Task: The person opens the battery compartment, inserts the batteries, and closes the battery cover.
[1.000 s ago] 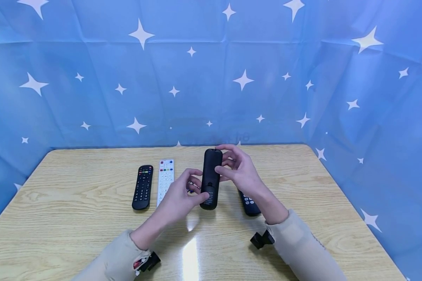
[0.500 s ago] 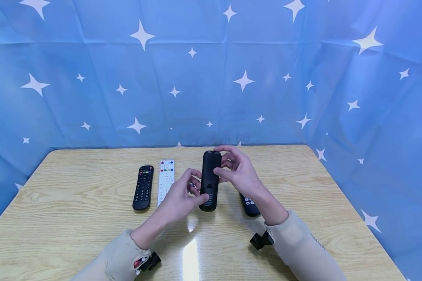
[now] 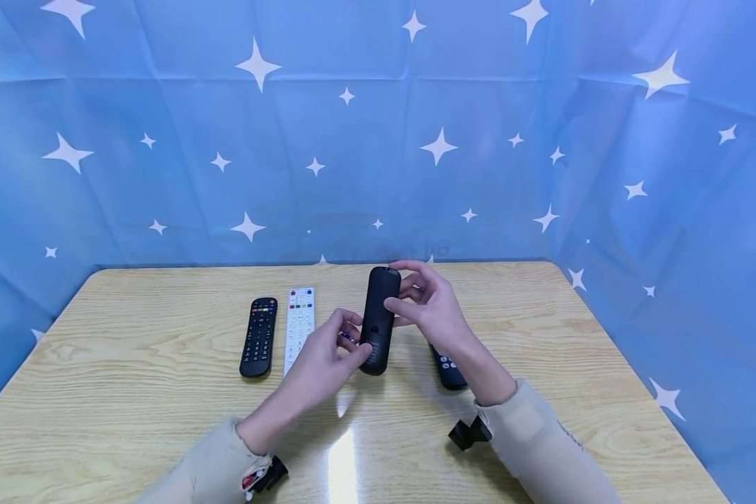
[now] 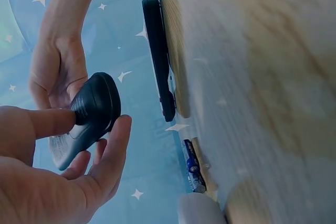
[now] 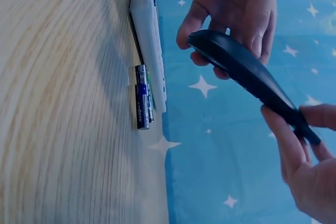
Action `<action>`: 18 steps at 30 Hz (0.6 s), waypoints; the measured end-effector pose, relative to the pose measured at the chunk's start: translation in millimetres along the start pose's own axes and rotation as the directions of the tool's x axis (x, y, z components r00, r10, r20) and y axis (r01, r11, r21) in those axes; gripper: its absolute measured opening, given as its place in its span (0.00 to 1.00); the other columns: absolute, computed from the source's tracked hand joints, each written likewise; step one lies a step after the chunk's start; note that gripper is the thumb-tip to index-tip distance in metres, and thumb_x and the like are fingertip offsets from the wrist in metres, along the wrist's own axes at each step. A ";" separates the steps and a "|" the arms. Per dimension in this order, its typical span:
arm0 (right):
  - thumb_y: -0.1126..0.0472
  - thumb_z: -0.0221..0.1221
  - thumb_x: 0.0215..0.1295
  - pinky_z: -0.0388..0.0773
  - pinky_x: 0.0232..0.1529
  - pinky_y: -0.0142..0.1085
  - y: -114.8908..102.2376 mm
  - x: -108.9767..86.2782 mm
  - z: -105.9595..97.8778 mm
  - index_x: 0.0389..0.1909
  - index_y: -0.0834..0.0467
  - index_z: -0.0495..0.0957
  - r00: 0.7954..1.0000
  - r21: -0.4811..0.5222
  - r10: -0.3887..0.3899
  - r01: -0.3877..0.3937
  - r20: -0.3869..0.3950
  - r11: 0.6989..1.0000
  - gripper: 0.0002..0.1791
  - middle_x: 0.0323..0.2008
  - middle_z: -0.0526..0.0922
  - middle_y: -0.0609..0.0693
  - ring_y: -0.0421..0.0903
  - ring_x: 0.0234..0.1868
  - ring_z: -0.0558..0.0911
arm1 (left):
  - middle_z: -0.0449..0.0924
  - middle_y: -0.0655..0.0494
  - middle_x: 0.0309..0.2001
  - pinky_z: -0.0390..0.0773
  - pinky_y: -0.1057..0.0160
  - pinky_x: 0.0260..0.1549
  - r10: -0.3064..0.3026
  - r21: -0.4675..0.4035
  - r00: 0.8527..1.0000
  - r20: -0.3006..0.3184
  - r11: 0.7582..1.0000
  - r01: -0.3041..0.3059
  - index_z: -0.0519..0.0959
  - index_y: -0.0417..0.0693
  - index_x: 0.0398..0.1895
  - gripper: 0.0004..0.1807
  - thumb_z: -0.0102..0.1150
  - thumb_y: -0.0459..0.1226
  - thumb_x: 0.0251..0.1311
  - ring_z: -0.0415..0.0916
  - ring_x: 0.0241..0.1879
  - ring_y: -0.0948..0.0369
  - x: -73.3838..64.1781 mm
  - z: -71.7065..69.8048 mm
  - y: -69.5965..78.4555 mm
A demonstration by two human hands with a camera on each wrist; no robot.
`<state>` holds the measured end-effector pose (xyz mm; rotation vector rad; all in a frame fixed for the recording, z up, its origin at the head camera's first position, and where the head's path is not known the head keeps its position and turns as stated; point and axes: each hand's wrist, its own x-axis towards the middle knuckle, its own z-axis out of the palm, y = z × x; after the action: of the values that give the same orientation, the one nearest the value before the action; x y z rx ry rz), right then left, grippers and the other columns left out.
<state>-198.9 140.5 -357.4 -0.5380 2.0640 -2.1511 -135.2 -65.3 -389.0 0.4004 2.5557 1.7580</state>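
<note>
A black remote control (image 3: pixel 380 315) is held up over the table, its back with the battery cover and small printed label facing the head camera. My left hand (image 3: pixel 323 355) pinches its lower end, thumb on the back and fingers behind it. At the upper right edge, my right hand (image 3: pixel 437 311) grips it between thumb and fingers. The right wrist view shows the remote (image 5: pixel 247 74) from the side, well off the tabletop. Below the hands lie several batteries (image 5: pixel 140 100) with blue and silver wrappers, mostly hidden behind my left hand in the head view.
On the wooden table (image 3: pixel 164 420), a black remote (image 3: pixel 260 337) and a white remote (image 3: pixel 299 318) lie side by side at left. Another black remote (image 3: pixel 449 371) is partly covered by my right forearm. A blue star-patterned curtain (image 3: pixel 378 126) stands behind the table.
The held remote's top has tipped slightly to the right and its lower end has risen a little. Both hands have kept their hold on it.
</note>
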 end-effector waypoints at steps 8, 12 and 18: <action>0.74 0.67 0.63 0.86 0.38 0.55 -0.1 -0.8 0.8 0.66 0.58 0.72 1.000 0.009 0.004 -0.004 -0.028 1.000 0.31 0.42 0.76 0.61 0.53 0.43 0.84 | 0.77 0.53 0.44 0.85 0.63 0.36 0.005 -0.012 0.999 0.046 1.000 -0.005 0.72 0.41 0.63 0.27 0.71 0.36 0.63 0.79 0.39 0.59 -2.1 1.4 5.3; 0.73 0.67 0.63 0.86 0.39 0.55 -0.6 -0.9 2.0 0.66 0.58 0.72 0.999 0.011 0.004 -0.003 -0.040 1.000 0.31 0.42 0.76 0.62 0.53 0.42 0.84 | 0.75 0.52 0.44 0.85 0.64 0.37 0.008 0.001 0.999 0.046 1.000 -0.008 0.70 0.40 0.65 0.37 0.78 0.36 0.55 0.78 0.40 0.59 -2.4 3.4 7.0; 0.71 0.69 0.63 0.87 0.39 0.54 -3.1 -1.2 4.9 0.67 0.55 0.72 0.999 -0.009 0.001 -0.001 -0.041 1.000 0.31 0.44 0.77 0.63 0.53 0.42 0.83 | 0.74 0.52 0.44 0.84 0.64 0.36 0.023 0.062 1.000 0.021 0.998 -0.024 0.69 0.38 0.66 0.39 0.79 0.35 0.53 0.76 0.40 0.60 -3.3 4.7 8.1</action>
<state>-195.7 136.4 -354.5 -0.4976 2.0954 -2.1717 -129.6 -59.0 -383.7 0.4491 2.6076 1.6766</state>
